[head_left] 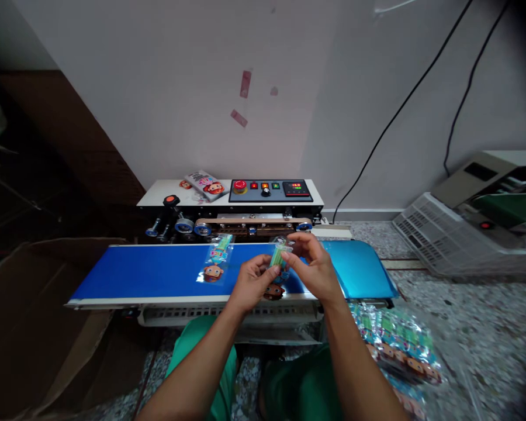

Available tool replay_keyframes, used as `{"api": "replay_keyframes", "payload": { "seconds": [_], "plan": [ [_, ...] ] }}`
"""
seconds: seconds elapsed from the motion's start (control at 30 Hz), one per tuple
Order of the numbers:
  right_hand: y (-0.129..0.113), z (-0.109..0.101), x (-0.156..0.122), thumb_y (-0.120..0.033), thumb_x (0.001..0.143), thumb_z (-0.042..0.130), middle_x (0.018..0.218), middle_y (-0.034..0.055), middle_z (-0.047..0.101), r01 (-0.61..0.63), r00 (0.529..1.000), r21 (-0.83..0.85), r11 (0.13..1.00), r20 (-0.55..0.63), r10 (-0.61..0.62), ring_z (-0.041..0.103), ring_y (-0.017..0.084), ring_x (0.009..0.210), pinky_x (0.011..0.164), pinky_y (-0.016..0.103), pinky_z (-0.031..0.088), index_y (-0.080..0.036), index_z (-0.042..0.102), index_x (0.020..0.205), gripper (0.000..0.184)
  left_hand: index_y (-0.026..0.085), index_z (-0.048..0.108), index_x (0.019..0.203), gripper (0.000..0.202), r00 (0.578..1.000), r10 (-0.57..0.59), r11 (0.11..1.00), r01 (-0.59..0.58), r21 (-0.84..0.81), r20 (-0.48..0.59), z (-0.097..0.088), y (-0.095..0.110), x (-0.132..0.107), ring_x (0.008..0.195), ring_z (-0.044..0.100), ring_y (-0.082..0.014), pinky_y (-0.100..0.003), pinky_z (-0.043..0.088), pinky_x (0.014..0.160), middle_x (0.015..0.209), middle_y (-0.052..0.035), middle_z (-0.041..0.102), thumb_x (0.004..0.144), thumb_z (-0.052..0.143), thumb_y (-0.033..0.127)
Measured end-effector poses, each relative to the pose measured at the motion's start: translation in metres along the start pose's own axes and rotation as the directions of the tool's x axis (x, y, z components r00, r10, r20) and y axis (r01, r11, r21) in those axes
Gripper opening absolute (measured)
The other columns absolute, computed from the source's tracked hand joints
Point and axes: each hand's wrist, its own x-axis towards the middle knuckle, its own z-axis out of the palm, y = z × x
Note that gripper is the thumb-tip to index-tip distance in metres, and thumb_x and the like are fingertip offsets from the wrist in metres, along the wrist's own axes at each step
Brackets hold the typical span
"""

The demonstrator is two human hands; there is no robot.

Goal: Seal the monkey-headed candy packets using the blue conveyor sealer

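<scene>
Between my hands, above the blue conveyor belt [158,272], is a clear plastic packet [277,257] with green sticks inside and a printed cartoon face at its lower end. My left hand [253,283] pinches its left side, thumb laid across the front. My right hand [312,266] grips the upper right edge between thumb and fingers. To the left, a similar packet [217,260] lies on the belt, its top close to the sealing machine's rollers [202,227]. Part of the held packet is covered by my fingers.
The sealing machine's control panel [270,190] shows lit buttons and digits. A printed packet [206,186] lies on its top. Several filled packets [398,339] are piled at lower right. A white plastic crate [447,240] stands right, a cardboard box [48,327] left.
</scene>
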Motion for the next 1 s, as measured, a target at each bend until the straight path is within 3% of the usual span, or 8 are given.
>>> {"api": "replay_keyframes", "payload": {
  "seconds": [0.17,0.4,0.53,0.7,0.93,1.0],
  "plan": [
    [-0.001,-0.005,0.0,-0.032,0.079,0.061,0.077,-0.0019,0.057,0.055,0.998,-0.12,0.991,0.012,-0.054,0.051,0.011,0.067,0.061,0.023,0.042,-0.023,0.059,0.097,0.019,0.014,0.066,0.094,0.029,0.997,0.059,0.997,-0.061,0.048,0.053,0.0,0.002,0.001,0.07,0.059,-0.0117,-0.022,0.045,0.066,0.081,-0.0039,0.067,0.074,0.068,0.035],
    [-0.003,-0.007,-0.001,-0.033,0.081,0.059,0.082,0.0,0.061,0.099,0.995,-0.183,0.978,-0.014,-0.103,0.053,0.013,0.069,0.063,0.025,0.043,-0.025,0.064,0.099,0.02,0.013,0.065,0.094,0.036,0.998,0.003,0.999,-0.005,0.035,0.066,-0.001,0.0,0.0,0.066,0.058,-0.0129,-0.025,0.047,0.062,0.077,-0.0045,0.065,0.072,0.069,0.04],
    [-0.003,-0.008,-0.001,-0.032,0.081,0.058,0.081,0.0002,0.061,0.113,0.993,-0.187,0.976,0.053,-0.104,0.053,0.012,0.067,0.06,0.024,0.042,-0.024,0.065,0.097,0.019,0.013,0.065,0.095,0.037,0.997,-0.012,0.999,0.01,0.031,0.075,-0.003,-0.001,0.0,0.067,0.058,-0.0131,-0.026,0.048,0.063,0.078,-0.0044,0.065,0.071,0.069,0.041],
    [-0.002,-0.011,-0.001,-0.033,0.082,0.058,0.081,-0.0005,0.061,0.077,0.995,-0.188,0.979,0.074,-0.064,0.051,0.011,0.064,0.059,0.024,0.042,-0.027,0.061,0.112,0.03,0.014,0.065,0.095,0.035,0.995,-0.012,0.999,0.007,0.046,0.099,-0.004,0.002,0.0,0.067,0.06,-0.013,-0.026,0.049,0.064,0.077,-0.0036,0.066,0.073,0.068,0.041],
    [0.003,-0.01,-0.001,-0.035,0.083,0.057,0.086,0.0022,0.062,0.09,0.989,-0.137,0.986,0.129,-0.073,0.056,0.014,0.077,0.066,0.025,0.045,-0.022,0.065,0.095,0.02,0.015,0.062,0.097,0.037,0.993,-0.07,0.995,0.062,0.081,0.1,-0.005,0.001,-0.003,0.058,0.061,-0.0131,-0.025,0.05,0.054,0.074,-0.0029,0.064,0.074,0.065,0.043],
    [0.004,-0.009,-0.001,-0.036,0.083,0.057,0.088,0.002,0.062,0.075,0.992,-0.143,0.987,0.113,-0.059,0.057,0.014,0.077,0.067,0.026,0.045,-0.023,0.064,0.099,0.022,0.014,0.062,0.097,0.035,0.994,-0.053,0.996,0.046,0.076,0.094,-0.005,0.0,-0.002,0.059,0.061,-0.0127,-0.024,0.051,0.055,0.074,-0.0031,0.064,0.074,0.066,0.042]
  ]
}}
